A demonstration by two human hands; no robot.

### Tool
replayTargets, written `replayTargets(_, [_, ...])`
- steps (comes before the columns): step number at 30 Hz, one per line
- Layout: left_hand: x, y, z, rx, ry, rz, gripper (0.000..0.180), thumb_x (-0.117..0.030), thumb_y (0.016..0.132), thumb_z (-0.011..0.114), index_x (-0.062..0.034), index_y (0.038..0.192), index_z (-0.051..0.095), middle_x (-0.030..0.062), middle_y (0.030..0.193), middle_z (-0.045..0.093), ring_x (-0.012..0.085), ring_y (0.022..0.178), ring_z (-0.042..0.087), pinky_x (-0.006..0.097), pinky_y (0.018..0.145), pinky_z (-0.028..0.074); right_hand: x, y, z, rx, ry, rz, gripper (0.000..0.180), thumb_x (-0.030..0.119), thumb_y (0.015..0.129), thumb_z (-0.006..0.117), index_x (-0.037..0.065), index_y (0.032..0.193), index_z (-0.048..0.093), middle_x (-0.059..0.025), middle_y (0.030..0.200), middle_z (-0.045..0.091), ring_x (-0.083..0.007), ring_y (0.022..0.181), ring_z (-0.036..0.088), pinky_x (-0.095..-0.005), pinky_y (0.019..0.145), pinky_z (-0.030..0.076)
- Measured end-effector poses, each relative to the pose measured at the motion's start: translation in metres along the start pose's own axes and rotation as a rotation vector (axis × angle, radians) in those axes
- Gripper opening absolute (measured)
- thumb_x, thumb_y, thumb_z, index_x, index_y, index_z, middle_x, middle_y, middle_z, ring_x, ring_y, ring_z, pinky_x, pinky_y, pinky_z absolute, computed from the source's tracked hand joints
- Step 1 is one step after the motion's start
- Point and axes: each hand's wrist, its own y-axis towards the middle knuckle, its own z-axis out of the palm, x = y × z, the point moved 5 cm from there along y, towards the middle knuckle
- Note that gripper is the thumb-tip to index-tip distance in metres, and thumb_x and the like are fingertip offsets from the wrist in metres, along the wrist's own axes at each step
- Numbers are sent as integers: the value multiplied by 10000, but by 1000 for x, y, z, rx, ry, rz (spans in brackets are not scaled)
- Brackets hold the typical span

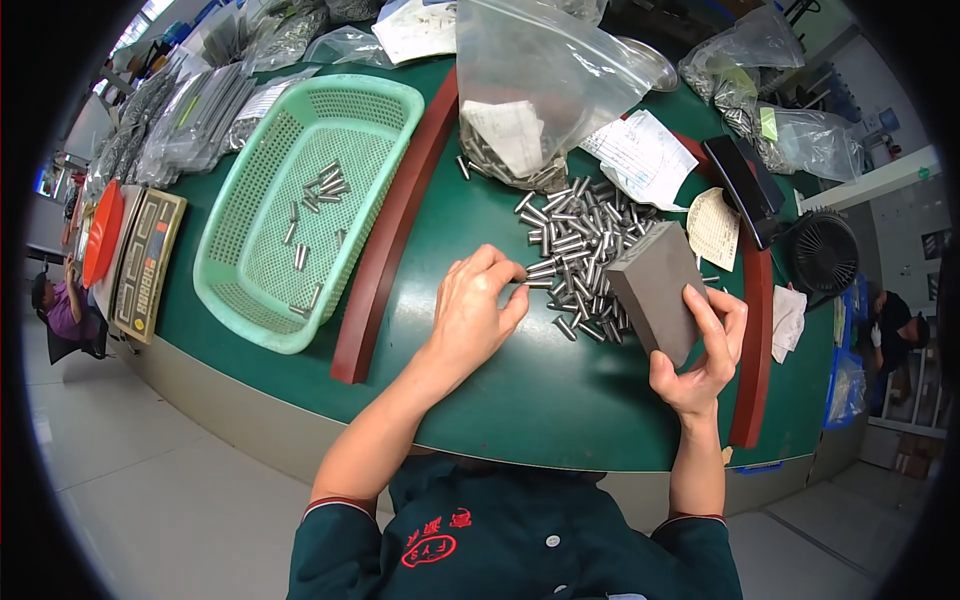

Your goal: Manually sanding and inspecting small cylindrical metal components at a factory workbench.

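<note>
A heap of small metal pins point(575, 245) with flared ends lies on the green tabletop in front of me. At the heap's left edge my left hand point(475, 305) pinches one metal pin point(538, 284) between thumb and fingertips. My right hand point(705, 355) grips a grey-brown rectangular block point(655, 290), held tilted at the right side of the heap. The block hides part of the pins behind it. Several more pins point(328, 185) lie scattered in a light green perforated plastic basket point(225, 285) to the left.
Dark red bars point(395, 240) edge the work area on both sides. An open clear bag point(545, 70) of pins stands behind the heap, beside papers point(640, 155). A phone point(740, 190) and a black fan point(823, 250) are at right. A scale point(148, 270) stands far left.
</note>
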Motion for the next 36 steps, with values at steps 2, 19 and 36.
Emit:
replayTargets(2, [0, -1, 1, 30, 0, -14, 93, -62, 734, 688, -13, 808, 659, 79, 792, 577, 218, 617, 535, 369, 664, 445, -1, 0, 0, -1, 1, 7, 662, 255, 483, 704, 27, 1104, 669, -141, 982, 509, -241, 825, 496, -322, 627, 414])
replayTargets(19, [-12, 4, 11, 341, -78, 211, 386, 25, 752, 664, -21, 1132, 615, 95, 831, 564, 243, 733, 564, 354, 667, 436, -2, -1, -1, -5, -7, 9, 672, 280, 475, 718, 39, 1101, 678, -148, 977, 516, -252, 811, 503, -346, 688, 414])
replayTargets(36, [-7, 7, -1, 309, -130, 117, 173, 53, 745, 678, 12, 910, 646, 96, 833, 589, 248, 737, 595, 343, 642, 478, -4, 0, -2, -8, -8, 5, 673, 299, 486, 724, 43, 1108, 678, -143, 962, 527, -251, 808, 498, -349, 700, 410])
